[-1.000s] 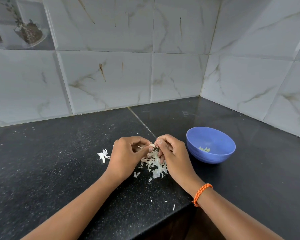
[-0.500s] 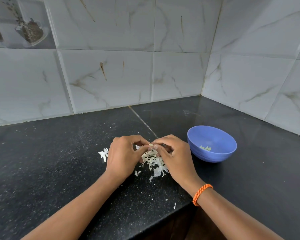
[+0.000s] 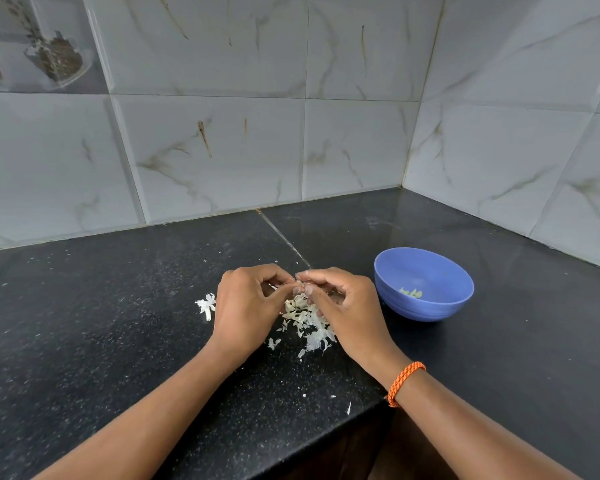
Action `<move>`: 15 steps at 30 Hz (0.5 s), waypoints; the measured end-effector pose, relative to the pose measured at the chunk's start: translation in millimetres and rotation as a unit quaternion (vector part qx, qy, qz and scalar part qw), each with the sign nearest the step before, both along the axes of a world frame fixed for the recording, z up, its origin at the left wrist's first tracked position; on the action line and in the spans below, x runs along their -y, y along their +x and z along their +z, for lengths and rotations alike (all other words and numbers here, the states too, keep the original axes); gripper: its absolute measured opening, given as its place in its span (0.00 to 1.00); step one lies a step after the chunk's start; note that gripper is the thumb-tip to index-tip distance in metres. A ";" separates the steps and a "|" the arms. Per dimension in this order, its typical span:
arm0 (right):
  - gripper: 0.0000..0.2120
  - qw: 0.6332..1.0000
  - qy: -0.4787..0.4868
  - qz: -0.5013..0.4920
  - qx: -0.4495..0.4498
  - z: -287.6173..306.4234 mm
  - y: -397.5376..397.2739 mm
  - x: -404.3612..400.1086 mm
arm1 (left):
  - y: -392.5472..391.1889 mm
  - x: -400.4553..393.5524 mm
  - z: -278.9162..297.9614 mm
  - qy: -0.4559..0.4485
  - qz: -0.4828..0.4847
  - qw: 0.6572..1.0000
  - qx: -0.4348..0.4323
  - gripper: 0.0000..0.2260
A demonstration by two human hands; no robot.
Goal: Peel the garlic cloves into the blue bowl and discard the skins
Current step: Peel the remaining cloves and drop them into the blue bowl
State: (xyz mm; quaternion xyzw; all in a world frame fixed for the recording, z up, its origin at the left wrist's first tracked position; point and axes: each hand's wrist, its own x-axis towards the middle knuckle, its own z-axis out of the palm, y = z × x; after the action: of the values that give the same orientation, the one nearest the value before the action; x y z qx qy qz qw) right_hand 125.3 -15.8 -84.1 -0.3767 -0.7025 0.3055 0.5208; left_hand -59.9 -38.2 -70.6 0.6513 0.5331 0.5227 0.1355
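Hands little changed since earlier frame. Left hand (image 3: 248, 303) and right hand (image 3: 343, 306) fingers pinch garlic clove (image 3: 297, 291) at frame centre, over skins (image 3: 309, 323); blue bowl (image 3: 424, 284) just right, nearer right hand.

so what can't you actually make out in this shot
- Garlic clove being peeled: head view, hidden by the curled fingers of the left hand and right hand.
- Pieces in the blue bowl: a few pale bits, too small to count.
- Skins pile: partly covered by the right hand.
- Elbows: cut off by the bottom edge.
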 end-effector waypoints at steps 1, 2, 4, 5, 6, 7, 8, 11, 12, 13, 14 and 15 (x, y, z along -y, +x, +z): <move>0.11 1.000 -0.003 0.006 -0.013 -0.4 -1.2 0.8 | 0.1 0.5 0.8 -0.002 -0.006 1.000 0.008 0.06; 0.11 0.999 -0.012 0.015 -0.031 -0.5 -2.1 1.9 | 0.4 0.7 1.6 -0.002 -0.012 1.000 0.015 0.07; 0.11 0.997 -0.034 0.030 -0.069 0.8 -4.0 4.7 | 0.7 1.0 1.5 -0.009 -0.027 0.999 0.030 0.06; 0.11 0.995 -0.042 0.033 -0.080 1.1 -4.3 5.3 | 1.0 0.9 0.9 -0.018 -0.036 0.998 0.039 0.05; 0.10 0.995 -0.046 0.036 -0.086 1.1 -4.2 5.5 | 1.3 0.7 0.1 -0.027 -0.045 0.997 0.048 0.05; 0.10 0.994 -0.047 0.037 -0.089 1.1 -3.6 5.7 | 1.6 0.4 -0.7 -0.037 -0.054 0.996 0.055 0.05; 0.09 0.994 -0.049 0.037 -0.095 1.4 -3.0 5.5 | 2.3 0.2 -1.1 -0.046 -0.061 0.995 0.059 0.05; 0.06 0.992 -0.054 0.037 -0.112 4.0 -0.8 6.8 | 5.3 0.9 -0.9 -0.064 -0.071 0.994 0.056 0.05; 0.06 0.992 -0.055 0.038 -0.111 4.2 -0.5 7.3 | 6.3 1.3 -0.5 -0.066 -0.070 0.994 0.052 0.05; 0.05 0.992 -0.056 0.038 -0.110 4.4 -0.5 7.7 | 6.9 1.8 -0.1 -0.069 -0.069 0.994 0.046 0.05; 0.04 0.992 -0.054 0.037 -0.110 4.1 -0.2 7.5 | 7.3 1.9 0.1 -0.070 -0.067 0.995 0.037 0.05; 0.04 0.992 -0.052 0.032 -0.107 3.6 0.2 6.8 | 7.6 2.0 0.3 -0.071 -0.064 0.995 0.028 0.04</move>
State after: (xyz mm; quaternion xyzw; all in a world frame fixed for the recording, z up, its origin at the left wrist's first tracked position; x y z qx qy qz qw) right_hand 125.5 -22.6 -80.6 -0.3452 -0.6375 0.3971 0.5629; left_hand -52.2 -40.2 -70.3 0.6579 0.5220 0.4918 0.2297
